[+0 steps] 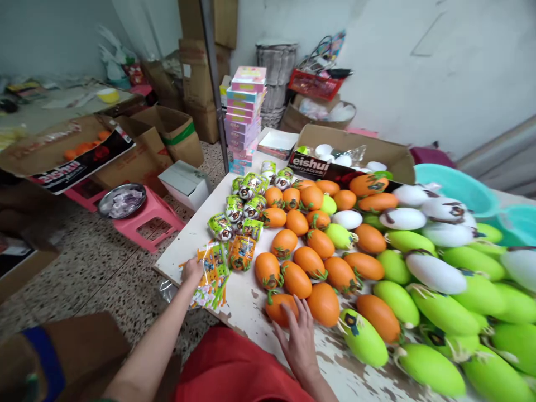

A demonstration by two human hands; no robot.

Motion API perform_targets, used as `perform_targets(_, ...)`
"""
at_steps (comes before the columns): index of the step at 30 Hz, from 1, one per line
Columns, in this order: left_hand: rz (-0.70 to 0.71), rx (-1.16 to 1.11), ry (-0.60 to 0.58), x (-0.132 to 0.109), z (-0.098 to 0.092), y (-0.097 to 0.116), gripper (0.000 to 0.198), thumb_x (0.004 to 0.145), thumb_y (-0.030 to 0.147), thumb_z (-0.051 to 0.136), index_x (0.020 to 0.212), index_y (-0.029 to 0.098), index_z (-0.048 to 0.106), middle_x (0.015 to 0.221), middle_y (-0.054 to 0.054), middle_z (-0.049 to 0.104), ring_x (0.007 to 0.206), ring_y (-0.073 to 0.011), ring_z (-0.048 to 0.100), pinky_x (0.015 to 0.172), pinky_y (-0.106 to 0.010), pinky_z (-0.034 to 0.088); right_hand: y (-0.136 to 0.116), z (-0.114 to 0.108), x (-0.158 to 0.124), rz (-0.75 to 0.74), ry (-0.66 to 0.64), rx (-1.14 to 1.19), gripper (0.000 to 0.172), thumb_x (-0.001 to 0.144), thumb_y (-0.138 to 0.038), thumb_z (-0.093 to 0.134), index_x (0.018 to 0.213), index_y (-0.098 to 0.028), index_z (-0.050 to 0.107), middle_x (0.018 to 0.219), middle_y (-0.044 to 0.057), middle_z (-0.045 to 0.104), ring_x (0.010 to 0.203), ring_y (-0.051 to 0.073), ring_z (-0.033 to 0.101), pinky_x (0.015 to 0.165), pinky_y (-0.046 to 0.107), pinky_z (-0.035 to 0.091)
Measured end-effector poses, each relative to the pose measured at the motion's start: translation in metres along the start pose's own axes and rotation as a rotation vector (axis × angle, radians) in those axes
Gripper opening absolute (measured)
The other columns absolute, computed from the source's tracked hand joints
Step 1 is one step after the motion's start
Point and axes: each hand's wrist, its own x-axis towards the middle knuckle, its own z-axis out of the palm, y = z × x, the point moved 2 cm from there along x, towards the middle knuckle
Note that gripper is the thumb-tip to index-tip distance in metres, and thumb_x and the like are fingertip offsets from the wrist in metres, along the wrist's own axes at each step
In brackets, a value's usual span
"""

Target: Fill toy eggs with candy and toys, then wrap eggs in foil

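My left hand [193,272] lies at the left edge of a pile of flat orange and green packets [214,271], its fingers bent against them; what they pinch is too small to make out. My right hand [298,335] has its fingers spread, the tips touching an orange egg-shaped toy [281,310] at the table's front. Many more orange eggs [296,278] lie behind it, with green eggs [363,336] and white eggs [436,272] to the right. Wrapped green packs [234,208] and an orange wrapped pack [242,253] sit behind the flat packets.
Behind the eggs stands an open cardboard box [355,145], with turquoise basins [456,187] to its right. A tall stack of small boxes [243,123] rises at the table's far corner. Left of the table, a pink stool [148,220] bears a metal bowl [122,201].
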Motion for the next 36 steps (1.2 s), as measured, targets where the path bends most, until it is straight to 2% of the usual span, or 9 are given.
perform_targets(3, 0.074, -0.042, 0.052, -0.010, -0.014, -0.002, 0.017, 0.089, 0.031, 0.051, 0.085, 0.022, 0.065, 0.080, -0.011, 0.070, 0.089, -0.0310, 0.066, 0.069, -0.034, 0.043, -0.008, -0.006, 0.005, 0.037, 0.049, 0.030, 0.031, 0.091, -0.037, 0.059, 0.118, -0.021, 0.059, 0.143, 0.019, 0.044, 0.135, 0.041, 0.037, 0.100, 0.062, 0.045)
perform_targets(7, 0.267, -0.152, 0.030, -0.038, -0.027, 0.010, 0.024, 0.089, 0.034, 0.044, 0.072, 0.022, 0.056, 0.070, -0.007, 0.062, 0.080, -0.0263, 0.061, 0.071, -0.032, 0.042, -0.028, -0.025, 0.028, 0.170, 0.060, 0.272, 0.029, 0.089, -0.039, 0.062, 0.113, -0.022, 0.064, 0.128, 0.016, 0.059, 0.124, 0.034, 0.052, 0.102, 0.058, 0.045)
perform_targets(13, 0.586, -0.343, -0.225, -0.102, -0.022, 0.066, 0.029, 0.081, 0.047, 0.050, 0.068, 0.021, 0.053, 0.067, 0.001, 0.057, 0.069, -0.0171, 0.052, 0.064, -0.026, 0.040, -0.067, -0.041, 0.086, 0.600, -0.220, 0.982, 0.060, 0.082, -0.059, 0.064, 0.128, -0.022, 0.060, 0.128, 0.013, 0.065, 0.114, 0.029, 0.063, 0.090, 0.043, 0.055)
perform_targets(16, 0.665, -0.384, -0.328, -0.122, -0.018, 0.091, 0.032, 0.077, 0.049, 0.051, 0.063, 0.021, 0.049, 0.060, 0.003, 0.051, 0.061, -0.0146, 0.045, 0.058, -0.025, 0.035, -0.075, -0.037, 0.103, 0.673, -0.343, 1.178, 0.059, 0.075, -0.064, 0.068, 0.115, -0.021, 0.067, 0.112, 0.010, 0.071, 0.099, 0.027, 0.068, 0.078, 0.037, 0.056)
perform_targets(18, 0.694, -0.391, -0.383, -0.129, -0.015, 0.101, 0.033, 0.074, 0.049, 0.052, 0.059, 0.021, 0.046, 0.057, 0.004, 0.046, 0.058, -0.0133, 0.041, 0.056, -0.025, 0.032, -0.072, -0.033, 0.106, 0.691, -0.380, 1.199, 0.053, 0.068, -0.067, 0.072, 0.088, -0.017, 0.071, 0.082, 0.006, 0.072, 0.073, 0.021, 0.067, 0.064, 0.031, 0.054)
perform_targets(21, 0.692, -0.373, -0.430, -0.133, -0.004, 0.108, 0.034, 0.071, 0.049, 0.054, 0.056, 0.021, 0.043, 0.054, 0.005, 0.041, 0.056, -0.0125, 0.038, 0.054, -0.025, 0.029, -0.063, -0.026, 0.101, 0.743, -0.343, 1.152, 0.054, 0.061, -0.069, 0.073, 0.061, -0.018, 0.058, 0.054, -0.001, 0.058, 0.049, 0.013, 0.050, 0.050, 0.026, 0.043)
perform_targets(26, 0.635, -0.307, -0.449, -0.136, 0.023, 0.107, 0.037, 0.071, 0.051, 0.052, 0.052, 0.021, 0.041, 0.051, 0.005, 0.038, 0.054, -0.0127, 0.036, 0.054, -0.026, 0.024, -0.044, -0.021, 0.081, 0.823, -0.233, 1.022, 0.047, 0.062, -0.064, 0.071, 0.061, -0.019, 0.055, 0.055, -0.001, 0.057, 0.049, 0.013, 0.046, 0.049, 0.026, 0.039)
perform_targets(31, 0.624, -0.328, -0.500, -0.148, 0.035, 0.105, 0.030, 0.070, 0.046, 0.054, 0.056, 0.019, 0.055, 0.055, 0.002, 0.047, 0.059, -0.0148, 0.042, 0.055, -0.026, 0.028, -0.009, -0.039, 0.065, 0.809, -0.137, 0.790, 0.031, 0.069, -0.050, 0.064, 0.062, -0.021, 0.058, 0.058, 0.002, 0.061, 0.056, 0.018, 0.051, 0.052, 0.028, 0.039)
perform_targets(36, 0.537, -0.673, -0.752, -0.187, 0.046, 0.120, 0.028, 0.074, 0.045, 0.063, 0.076, 0.018, 0.070, 0.075, -0.002, 0.067, 0.073, -0.0191, 0.059, 0.066, -0.028, 0.045, 0.006, -0.052, 0.070, 0.639, -0.178, 0.720, 0.025, 0.071, -0.043, 0.066, 0.060, -0.022, 0.062, 0.059, 0.002, 0.065, 0.058, 0.020, 0.056, 0.055, 0.028, 0.043)
